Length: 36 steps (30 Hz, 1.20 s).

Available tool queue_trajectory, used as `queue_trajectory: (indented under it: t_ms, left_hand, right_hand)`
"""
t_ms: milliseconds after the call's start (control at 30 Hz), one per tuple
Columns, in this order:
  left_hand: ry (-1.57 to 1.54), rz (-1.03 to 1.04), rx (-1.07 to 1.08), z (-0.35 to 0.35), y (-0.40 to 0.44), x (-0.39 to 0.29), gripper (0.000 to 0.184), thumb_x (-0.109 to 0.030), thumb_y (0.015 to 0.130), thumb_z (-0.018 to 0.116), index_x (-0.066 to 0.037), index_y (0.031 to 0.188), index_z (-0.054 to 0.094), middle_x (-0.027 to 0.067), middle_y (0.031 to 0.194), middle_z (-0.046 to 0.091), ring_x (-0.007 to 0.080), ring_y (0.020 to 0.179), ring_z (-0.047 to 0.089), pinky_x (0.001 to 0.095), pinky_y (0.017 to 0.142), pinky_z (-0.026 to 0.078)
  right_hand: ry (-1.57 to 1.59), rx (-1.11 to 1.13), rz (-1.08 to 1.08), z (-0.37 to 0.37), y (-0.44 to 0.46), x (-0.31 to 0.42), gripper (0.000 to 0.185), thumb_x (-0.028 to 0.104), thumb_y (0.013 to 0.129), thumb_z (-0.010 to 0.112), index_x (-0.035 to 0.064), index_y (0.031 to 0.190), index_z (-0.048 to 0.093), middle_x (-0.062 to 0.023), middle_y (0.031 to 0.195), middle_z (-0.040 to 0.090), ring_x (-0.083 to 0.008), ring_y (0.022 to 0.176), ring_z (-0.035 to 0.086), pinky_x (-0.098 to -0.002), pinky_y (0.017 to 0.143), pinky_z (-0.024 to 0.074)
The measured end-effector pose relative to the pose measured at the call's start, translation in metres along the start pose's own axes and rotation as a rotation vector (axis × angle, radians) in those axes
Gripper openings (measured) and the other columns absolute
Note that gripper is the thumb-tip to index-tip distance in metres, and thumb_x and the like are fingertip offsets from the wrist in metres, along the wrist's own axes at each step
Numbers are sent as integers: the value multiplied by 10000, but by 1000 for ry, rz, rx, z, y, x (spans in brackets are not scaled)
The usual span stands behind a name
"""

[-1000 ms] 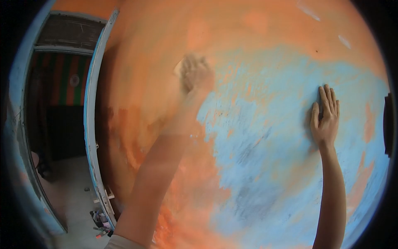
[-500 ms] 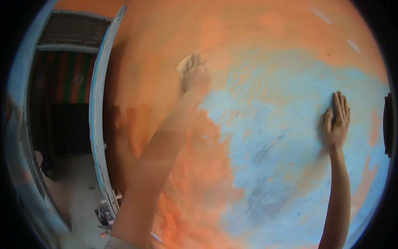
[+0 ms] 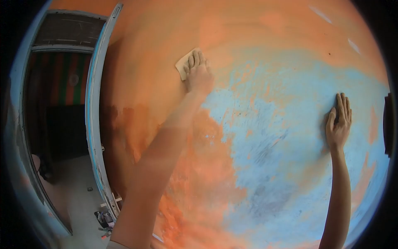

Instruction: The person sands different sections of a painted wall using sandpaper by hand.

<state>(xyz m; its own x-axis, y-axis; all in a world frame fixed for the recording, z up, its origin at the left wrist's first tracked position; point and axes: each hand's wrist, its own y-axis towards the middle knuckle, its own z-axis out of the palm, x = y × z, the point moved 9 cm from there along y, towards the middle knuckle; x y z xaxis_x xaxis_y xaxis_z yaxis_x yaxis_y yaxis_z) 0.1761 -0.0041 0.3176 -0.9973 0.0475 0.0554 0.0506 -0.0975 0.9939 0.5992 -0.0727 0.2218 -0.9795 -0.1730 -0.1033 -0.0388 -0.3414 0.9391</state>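
Note:
A pale, squarish sheet of sandpaper (image 3: pixel 185 63) lies pressed against the orange part of the painted wall (image 3: pixel 265 124). Over it is my left hand (image 3: pixel 199 74), fingers bent and holding the sheet to the surface; its palm side is hidden. Farther right, my right hand (image 3: pixel 340 124) leans flat on the light blue patch with its fingers stretched upward and nothing in it. Orange and blue paint meet in ragged, worn edges between the two hands.
To the left, a door frame (image 3: pixel 93 103) edges a dark doorway with a striped cloth (image 3: pixel 68 79) beyond. Small mixed items (image 3: pixel 103 220) lie on the floor (image 3: pixel 81 199) near the frame's foot. A dark object (image 3: pixel 388 124) sits at the far right edge.
My left hand was blurred by motion and is now sharp, only slightly shifted with the sandpaper. My right hand stays on the same blue patch. The doorway sits slightly farther left in view.

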Motion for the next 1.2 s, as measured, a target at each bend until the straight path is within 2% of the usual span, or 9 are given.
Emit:
queue_trajectory:
  t_ms: [100, 167, 300, 400, 633, 900, 933, 1000, 1200]
  left_hand:
    - [416, 162, 338, -13, -20, -72, 417, -127, 860, 498, 57, 1221, 595, 260, 1415, 453, 488, 1284, 413, 509, 1129, 291]
    - [-387, 309, -112, -34, -42, -122, 442, -132, 867, 502, 42, 1268, 568, 227, 1389, 484, 424, 1272, 449, 513, 1105, 313]
    - [-149, 496, -82, -51, -38, -50, 503, -129, 884, 491, 26, 1362, 485, 207, 1393, 489, 376, 1282, 455, 513, 1100, 319]
    - [-59, -156, -8, 0, -18, 108, 605, -152, 913, 471, 11, 1474, 314, 184, 1511, 367, 352, 1359, 388, 502, 1133, 286]
    - [-321, 462, 14, -41, -65, -142, 549, -119, 908, 438, 53, 1426, 377, 244, 1523, 316, 394, 1404, 309, 517, 1163, 230]
    - [-17, -26, -62, -27, -20, 17, 454, -136, 879, 492, 0, 1307, 552, 243, 1446, 438, 406, 1336, 405, 504, 1152, 257]
    - [-34, -8, 794, -10, -25, -24, 438, -121, 880, 476, -2, 1292, 564, 236, 1404, 481, 406, 1322, 416, 538, 1129, 283]
    - [-390, 310, -251, -36, -45, -96, 456, -100, 866, 487, -14, 1310, 553, 207, 1332, 546, 369, 1277, 475, 546, 1103, 322]
    - [-138, 261, 12, -14, -25, -18, 494, -135, 908, 463, 26, 1374, 459, 228, 1469, 409, 388, 1396, 330, 557, 1138, 260]
  right_hand:
    - [-32, 8, -5, -3, 0, 3, 436, 147, 969, 435, 112, 1397, 516, -111, 1455, 484, -310, 1400, 375, -482, 1158, 250]
    - [-20, 10, -17, -7, 1, -1, 436, 148, 969, 436, 109, 1396, 516, -112, 1453, 486, -310, 1399, 376, -481, 1157, 252]
    - [-61, -4, -32, -1, -2, -6, 436, 149, 967, 439, 103, 1393, 518, -117, 1446, 493, -311, 1394, 382, -480, 1151, 262]
    - [-68, -24, 0, -6, 1, -1, 435, 144, 963, 439, 94, 1386, 524, -119, 1438, 501, -311, 1386, 395, -477, 1141, 280]
    - [-68, -12, -7, -13, -1, 1, 434, 139, 957, 438, 77, 1377, 531, -131, 1429, 508, -319, 1378, 403, -445, 1136, 297]
    - [-106, -10, -15, -13, 0, 5, 443, 135, 948, 442, 51, 1375, 525, -143, 1429, 503, -323, 1370, 408, -438, 1132, 301]
    - [-108, 2, -7, -12, -3, 5, 443, 135, 948, 442, 51, 1375, 525, -143, 1429, 503, -323, 1370, 408, -438, 1132, 301]
    - [-74, -13, -5, -15, -1, 5, 438, 121, 942, 442, 41, 1362, 536, -143, 1419, 515, -326, 1361, 420, -434, 1129, 308]
    - [-69, -40, -2, -16, -4, 0, 428, 108, 931, 455, 28, 1340, 554, -149, 1393, 538, -337, 1351, 431, -437, 1121, 321]
